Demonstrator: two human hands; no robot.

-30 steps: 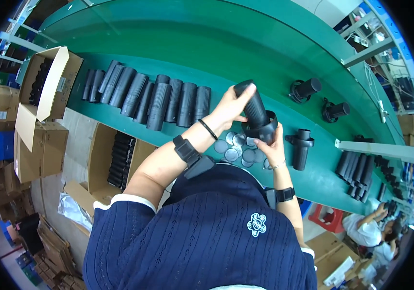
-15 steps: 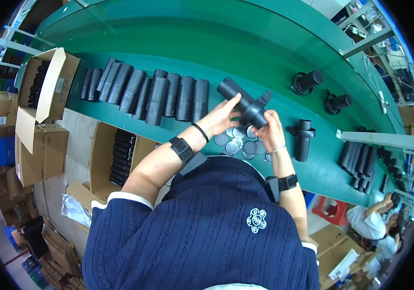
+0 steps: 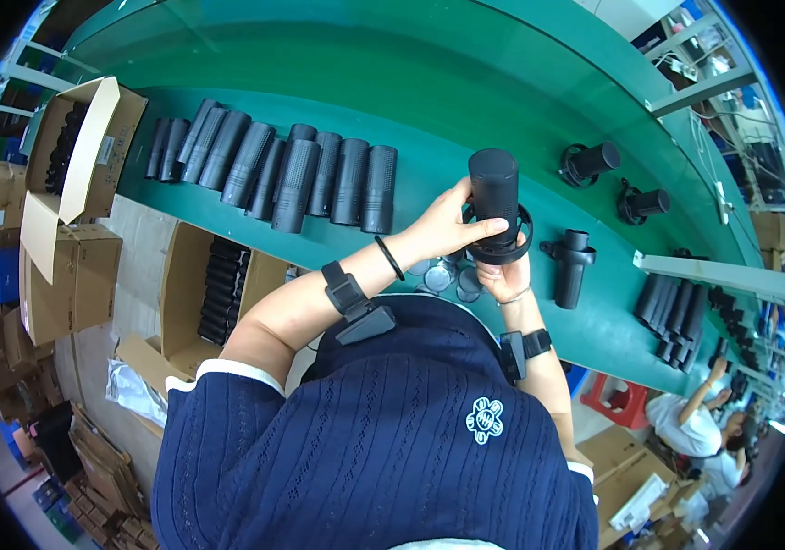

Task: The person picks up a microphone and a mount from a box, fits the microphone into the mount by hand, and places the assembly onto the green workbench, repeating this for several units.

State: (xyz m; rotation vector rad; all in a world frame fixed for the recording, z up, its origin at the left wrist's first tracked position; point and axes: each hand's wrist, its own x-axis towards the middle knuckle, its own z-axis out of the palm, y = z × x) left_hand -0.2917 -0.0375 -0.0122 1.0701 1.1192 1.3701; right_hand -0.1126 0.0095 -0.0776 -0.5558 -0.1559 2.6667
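My left hand (image 3: 452,225) is closed round the side of a black cylinder with a ring collar (image 3: 493,174), its thumb lying across the front near the collar. The cylinder stands nearly upright above the bench. My right hand (image 3: 507,278) grips its lower end from below, under the ring; part of its fingers is hidden behind it. Beneath my hands lie several silver round discs (image 3: 438,277) on the green bench. To the right a similar black cylinder with a collar (image 3: 572,266) stands on the bench. Several plain black cylinders (image 3: 293,188) with dotted surfaces lie in a row to the left.
Two more collared cylinders (image 3: 591,162) lie at the back right. Past a white metal rail (image 3: 709,268) are further black tubes (image 3: 672,312). An open carton (image 3: 177,302) holding black parts stands below the bench at left. At far right, a person in white (image 3: 686,422) works.
The collared cylinder has turned from a slant to nearly upright. My left hand has moved down beside the collar, and my right hand has shifted underneath it.
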